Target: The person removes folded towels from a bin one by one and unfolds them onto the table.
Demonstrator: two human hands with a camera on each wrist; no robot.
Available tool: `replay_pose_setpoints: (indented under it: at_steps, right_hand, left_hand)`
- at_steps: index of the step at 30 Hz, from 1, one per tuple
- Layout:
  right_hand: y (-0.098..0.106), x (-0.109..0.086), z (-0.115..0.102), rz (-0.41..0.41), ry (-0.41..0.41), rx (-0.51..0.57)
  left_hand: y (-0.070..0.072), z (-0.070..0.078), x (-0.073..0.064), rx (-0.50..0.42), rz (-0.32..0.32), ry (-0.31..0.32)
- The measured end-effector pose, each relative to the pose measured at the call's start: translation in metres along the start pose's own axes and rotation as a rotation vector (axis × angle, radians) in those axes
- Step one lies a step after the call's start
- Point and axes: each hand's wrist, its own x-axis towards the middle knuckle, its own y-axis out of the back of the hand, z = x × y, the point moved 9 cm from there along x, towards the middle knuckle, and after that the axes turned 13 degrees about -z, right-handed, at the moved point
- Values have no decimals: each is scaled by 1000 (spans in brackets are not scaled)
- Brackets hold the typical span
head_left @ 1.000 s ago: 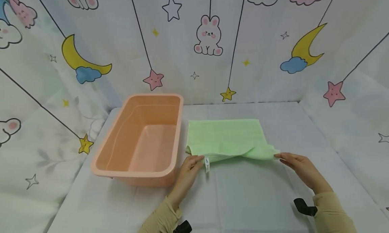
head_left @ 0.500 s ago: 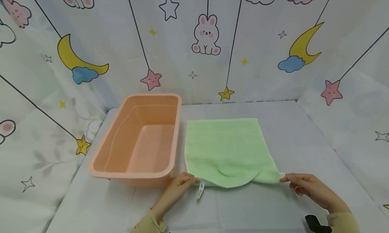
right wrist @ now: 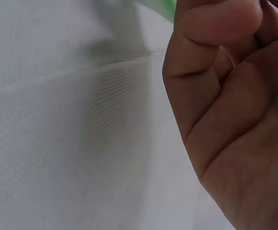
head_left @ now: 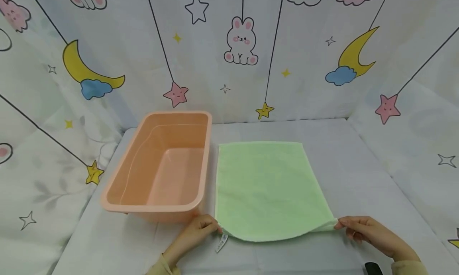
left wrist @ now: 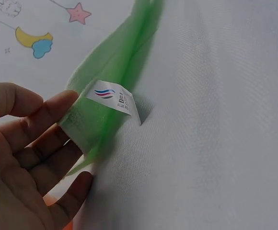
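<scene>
A light green towel lies spread on the white-covered table, its near edge slightly raised and bowed between my two hands. My left hand pinches the near left corner. In the left wrist view, thumb and fingertips hold that corner beside a white label printed with a coloured logo. At the near right corner, my right hand pinches the edge, which is folded over a little there. The right wrist view shows curled fingers and only a sliver of green; the pinch itself is hidden.
An empty peach plastic basin stands left of the towel, close to my left hand. Fabric walls printed with moons, stars and rabbits enclose the back and sides of the table.
Both hands have pulled the towel's near edge toward me and spread apart. The towel, folded over earlier, now lies unfolded and larger, its surface smoother.
</scene>
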Motion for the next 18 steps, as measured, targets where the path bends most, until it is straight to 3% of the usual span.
replay_pose_setpoints:
  at_steps: [10,15,18]
  right_hand:
    - [-7,-1,1,-45,39,25]
    - [-4,-6,4,-13,13,-13]
    - [3,-9,1,64,-16,-61]
  left_hand:
    - [-5,8,0,77,-48,-30]
    - [-3,7,-2,121,-44,25]
    - [-1,9,-3,162,-28,40]
